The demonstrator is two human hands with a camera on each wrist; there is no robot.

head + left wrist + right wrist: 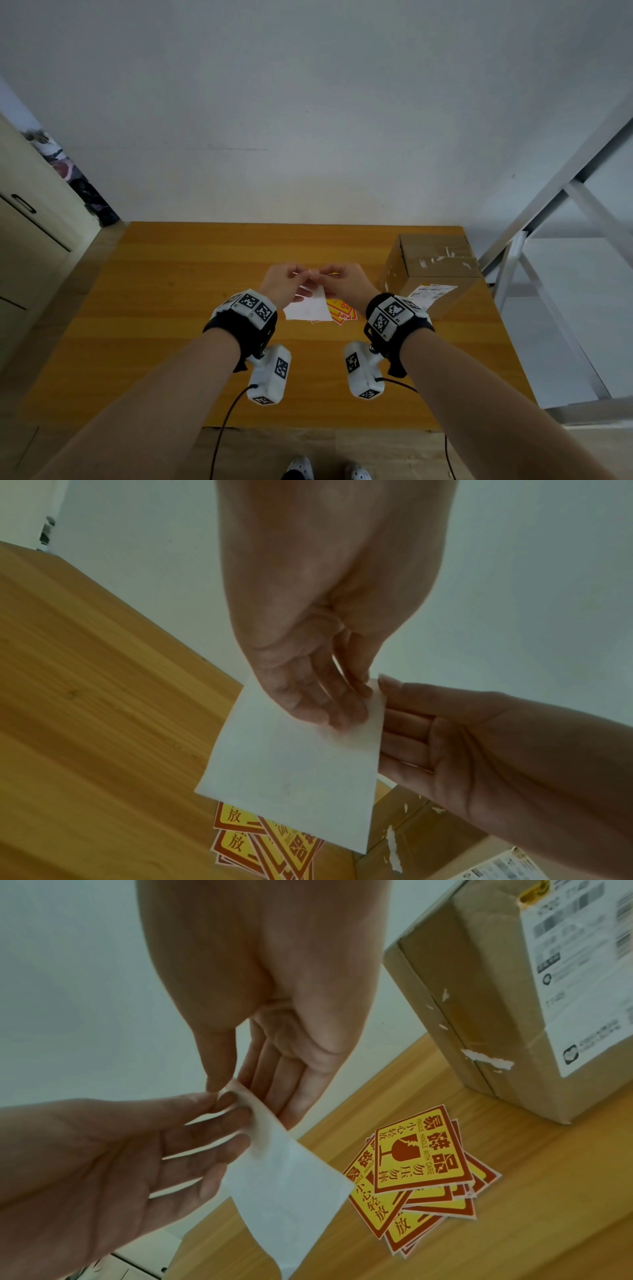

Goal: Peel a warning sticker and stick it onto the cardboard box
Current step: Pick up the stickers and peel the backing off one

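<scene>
I hold a warning sticker [308, 306] above the table, its white backing [294, 772] facing me and its printed face hidden. My left hand [301, 277] pinches the sheet near its top, fingers [325, 704] lying on the backing. My right hand [329, 275] pinches the top corner [236, 1093] between thumb and fingers. The sheet [284, 1177] hangs down from both hands. The cardboard box [435, 267] stands at the table's far right, a white shipping label [582, 974] on its side. It is closed, with torn tape scraps on top.
A loose pile of red-and-yellow fragile stickers [342, 311] [421, 1167] lies on the wooden table [171, 308] under my hands. A white wall runs behind the table. A cabinet [30, 240] stands at the left and a metal frame [548, 222] at the right.
</scene>
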